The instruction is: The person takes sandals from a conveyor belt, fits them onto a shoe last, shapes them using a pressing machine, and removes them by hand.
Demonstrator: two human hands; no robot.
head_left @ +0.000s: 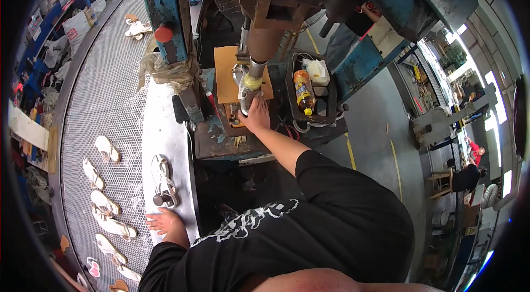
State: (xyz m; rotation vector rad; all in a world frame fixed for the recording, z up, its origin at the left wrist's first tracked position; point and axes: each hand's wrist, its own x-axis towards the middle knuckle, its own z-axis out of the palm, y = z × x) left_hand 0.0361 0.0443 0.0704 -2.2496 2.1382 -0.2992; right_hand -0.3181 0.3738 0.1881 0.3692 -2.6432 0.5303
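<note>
Currently holding strappy sandal (246, 104) in part-closed right hand (256, 115); resting left hand (165, 224), open, empty, at near end of smooth shelf (165, 121).

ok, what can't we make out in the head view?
Head view:
Sandal under the press: partly covered by the padded ram and right hand.
Left hand's underside: hidden by the hand itself.
Co-worker behind the press: upper body blocked by the machine.
Distant person in red: too small to tell what they are doing.
</note>
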